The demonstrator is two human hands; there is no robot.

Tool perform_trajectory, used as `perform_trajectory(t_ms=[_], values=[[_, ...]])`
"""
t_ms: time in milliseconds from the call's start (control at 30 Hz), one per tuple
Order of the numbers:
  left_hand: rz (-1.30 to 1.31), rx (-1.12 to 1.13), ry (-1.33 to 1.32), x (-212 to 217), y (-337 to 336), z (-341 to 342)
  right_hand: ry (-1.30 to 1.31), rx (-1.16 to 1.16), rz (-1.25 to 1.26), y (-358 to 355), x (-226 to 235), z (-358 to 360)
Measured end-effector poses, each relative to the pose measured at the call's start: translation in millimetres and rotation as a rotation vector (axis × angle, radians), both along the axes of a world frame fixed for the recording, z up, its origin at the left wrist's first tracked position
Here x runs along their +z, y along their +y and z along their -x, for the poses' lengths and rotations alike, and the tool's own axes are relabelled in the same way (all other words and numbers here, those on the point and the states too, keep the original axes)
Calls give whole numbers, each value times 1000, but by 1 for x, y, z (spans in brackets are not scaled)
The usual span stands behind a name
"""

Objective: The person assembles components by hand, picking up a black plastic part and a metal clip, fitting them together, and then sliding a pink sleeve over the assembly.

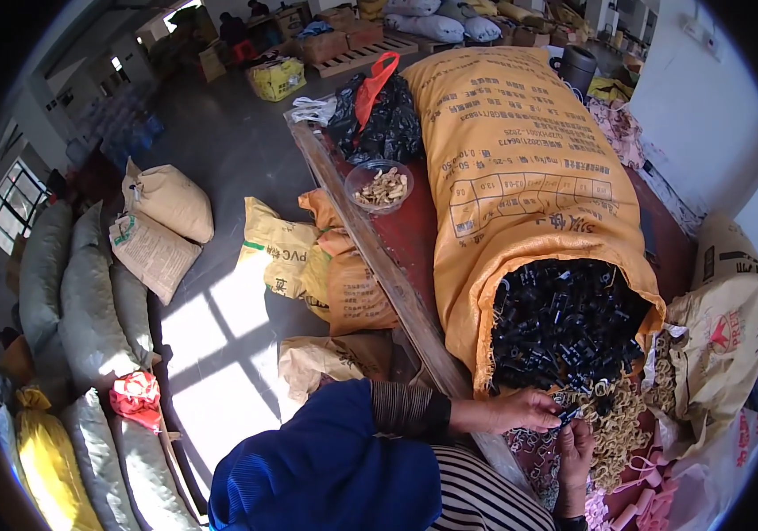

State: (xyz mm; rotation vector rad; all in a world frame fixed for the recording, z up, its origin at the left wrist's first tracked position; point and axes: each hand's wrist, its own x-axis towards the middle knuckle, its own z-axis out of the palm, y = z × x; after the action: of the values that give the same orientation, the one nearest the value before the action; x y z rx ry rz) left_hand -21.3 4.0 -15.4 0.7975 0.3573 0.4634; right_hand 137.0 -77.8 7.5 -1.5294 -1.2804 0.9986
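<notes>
My left hand and my right hand meet at the lower right, fingers pinched on a small black plastic piece. Just beyond them lies a large orange woven sack, its mouth turned toward me. Many small black plastic pieces fill that mouth. Beside my right hand is a heap of beige hook-shaped pieces. Small pale, shiny pieces are scattered on the red tabletop under my hands. Whether the held piece has another part joined to it is too small to tell.
A wooden rail edges the table. On it stand a clear bowl of peanuts and a black plastic bag. Pink pieces and a tan sack are at right. Full sacks line the left floor.
</notes>
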Motion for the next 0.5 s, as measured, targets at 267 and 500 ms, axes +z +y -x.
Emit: perform_trajectory(t_ms=[267,500], values=[[162,-66,8,2,4,1,162,-90,-3,-9,9,-10],[176,-134,54,9,-1,4,-84,118,-197,-6,42,8]])
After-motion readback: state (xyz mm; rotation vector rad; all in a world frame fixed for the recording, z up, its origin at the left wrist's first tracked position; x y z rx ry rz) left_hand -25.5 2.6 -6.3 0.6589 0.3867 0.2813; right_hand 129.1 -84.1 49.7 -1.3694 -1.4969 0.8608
